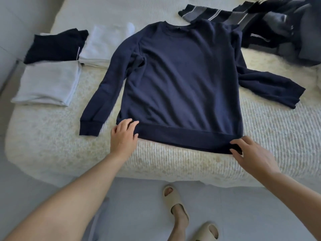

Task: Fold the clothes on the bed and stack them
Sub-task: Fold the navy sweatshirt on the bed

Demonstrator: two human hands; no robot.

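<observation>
One navy sweatshirt [180,84] is lying flat at the near middle of the bed [52,136], three folded garments [52,66] sitting far left. The left hand [124,136] is pinching its hem's left corner with curled fingers; the right hand [251,153] is gripping the right corner, both arms reaching forward.

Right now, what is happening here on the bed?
A person is folding laundry. A navy sweatshirt lies spread flat on the bed, sleeves out to the sides, not yet folded. The left hand and the right hand are at the two corners of its bottom hem, with the right fingers pinching the edge. To the left lie folded clothes, light ones and one dark. A pile of unfolded dark clothes waits at the far right.
</observation>
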